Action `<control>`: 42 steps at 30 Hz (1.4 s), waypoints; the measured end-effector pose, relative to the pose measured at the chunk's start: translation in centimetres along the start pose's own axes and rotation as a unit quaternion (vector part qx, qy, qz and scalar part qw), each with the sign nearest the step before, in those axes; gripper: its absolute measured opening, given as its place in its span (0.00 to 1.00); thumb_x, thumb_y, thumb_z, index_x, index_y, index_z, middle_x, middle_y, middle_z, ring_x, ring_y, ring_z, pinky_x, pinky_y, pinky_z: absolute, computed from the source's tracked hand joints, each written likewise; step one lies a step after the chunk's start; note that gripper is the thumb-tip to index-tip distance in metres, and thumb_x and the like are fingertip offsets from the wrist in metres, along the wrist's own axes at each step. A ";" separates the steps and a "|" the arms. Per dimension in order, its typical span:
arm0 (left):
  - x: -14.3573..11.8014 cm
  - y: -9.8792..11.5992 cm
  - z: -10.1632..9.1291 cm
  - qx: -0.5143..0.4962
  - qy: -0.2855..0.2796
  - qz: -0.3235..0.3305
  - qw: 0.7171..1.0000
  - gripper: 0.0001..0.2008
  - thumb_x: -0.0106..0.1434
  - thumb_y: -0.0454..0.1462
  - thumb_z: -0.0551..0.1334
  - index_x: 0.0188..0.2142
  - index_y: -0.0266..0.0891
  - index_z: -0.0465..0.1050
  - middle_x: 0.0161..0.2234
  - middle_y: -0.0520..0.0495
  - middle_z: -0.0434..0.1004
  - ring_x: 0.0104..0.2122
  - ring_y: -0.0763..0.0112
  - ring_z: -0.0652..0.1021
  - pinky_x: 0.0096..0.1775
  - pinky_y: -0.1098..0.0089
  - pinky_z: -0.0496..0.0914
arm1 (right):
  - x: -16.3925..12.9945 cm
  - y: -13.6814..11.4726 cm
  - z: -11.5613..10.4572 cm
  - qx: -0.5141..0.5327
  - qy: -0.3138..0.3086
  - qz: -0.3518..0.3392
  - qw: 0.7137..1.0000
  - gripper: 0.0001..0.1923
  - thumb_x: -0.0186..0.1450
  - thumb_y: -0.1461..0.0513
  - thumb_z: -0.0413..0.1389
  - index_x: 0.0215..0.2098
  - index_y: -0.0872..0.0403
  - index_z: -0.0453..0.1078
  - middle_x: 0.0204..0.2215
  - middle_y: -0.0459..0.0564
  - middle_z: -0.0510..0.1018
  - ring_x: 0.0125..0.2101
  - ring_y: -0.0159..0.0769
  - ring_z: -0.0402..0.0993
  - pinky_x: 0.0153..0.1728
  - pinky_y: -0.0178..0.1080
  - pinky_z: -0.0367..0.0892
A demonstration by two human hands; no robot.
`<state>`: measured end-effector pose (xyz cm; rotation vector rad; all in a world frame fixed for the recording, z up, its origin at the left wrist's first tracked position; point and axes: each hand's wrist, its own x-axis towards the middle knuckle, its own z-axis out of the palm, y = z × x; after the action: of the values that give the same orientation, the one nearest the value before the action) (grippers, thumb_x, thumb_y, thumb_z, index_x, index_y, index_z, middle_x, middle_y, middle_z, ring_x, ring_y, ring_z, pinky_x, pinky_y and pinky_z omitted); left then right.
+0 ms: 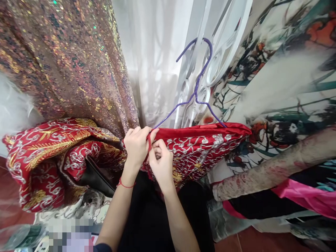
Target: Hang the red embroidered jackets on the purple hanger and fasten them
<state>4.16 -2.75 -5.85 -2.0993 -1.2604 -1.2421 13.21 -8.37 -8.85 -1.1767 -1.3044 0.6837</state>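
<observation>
A red embroidered garment with a plain satin waistband spreads across a purple hanger. My left hand is closed on the left end of the waistband, beside the hanger's left arm. A narrow red ribbon comes out by its thumb and runs down between both hands. Just right of it, my right hand pinches at the ribbon, thumb and fingertips together. Its fingers partly hide what lies between them. The waistband's right end wraps over the hanger's right arm.
More red cloth with gold and silver embroidery is bunched at left. Sequined fabric hangs behind it. The hanger's hook overlaps a white scrollwork frame. On the right are printed floral fabric, a fabric roll and pink satin.
</observation>
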 end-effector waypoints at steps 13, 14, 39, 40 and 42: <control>0.3 -0.1 0.7 0.001 -0.024 0.022 0.999 0.19 0.71 0.50 0.56 0.31 0.40 0.72 0.24 0.49 0.72 0.27 0.67 0.70 0.34 0.66 0.60 | -6.4 12.6 0.8 -0.220 -0.044 0.185 0.957 0.08 0.68 0.60 0.51 0.31 0.52 0.69 0.20 0.47 0.79 0.22 0.37 0.76 0.24 0.33 0.61; 0.2 -0.2 0.5 -0.006 -0.034 0.020 0.999 0.18 0.71 0.49 0.56 0.33 0.39 0.73 0.25 0.49 0.74 0.28 0.66 0.71 0.36 0.66 0.61 | -6.3 12.2 0.4 -0.225 -0.045 0.183 0.956 0.09 0.68 0.59 0.53 0.30 0.52 0.69 0.21 0.47 0.79 0.23 0.38 0.77 0.25 0.34 0.62; 0.2 -7.6 3.2 -0.303 0.081 -0.252 0.915 0.12 0.63 0.34 0.58 0.45 0.38 0.74 0.42 0.46 0.81 0.41 0.69 0.80 0.47 0.69 0.74 | 3.3 3.4 -26.9 -0.275 0.098 -0.278 0.915 0.13 0.68 0.62 0.56 0.50 0.48 0.78 0.45 0.48 0.84 0.44 0.40 0.81 0.49 0.42 0.74; 0.1 -8.0 3.5 -0.327 0.076 -0.281 0.899 0.10 0.63 0.36 0.60 0.43 0.38 0.75 0.39 0.47 0.80 0.39 0.70 0.79 0.46 0.70 0.74 | 3.3 3.5 -27.0 -0.263 0.104 -0.264 0.922 0.13 0.68 0.61 0.57 0.49 0.47 0.79 0.44 0.48 0.84 0.43 0.40 0.81 0.49 0.42 0.74; -0.4 -8.4 4.1 -0.370 0.079 -0.344 0.859 0.09 0.62 0.40 0.61 0.39 0.38 0.74 0.35 0.48 0.79 0.35 0.71 0.78 0.42 0.71 0.74 | 3.3 3.7 -27.1 -0.245 0.110 -0.236 0.934 0.11 0.68 0.58 0.58 0.45 0.47 0.80 0.42 0.48 0.84 0.41 0.40 0.82 0.48 0.42 0.75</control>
<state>-1.01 4.28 -9.23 -1.9469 -1.7171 -2.4899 40.58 -11.38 -7.29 -1.2185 -1.5319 -0.1360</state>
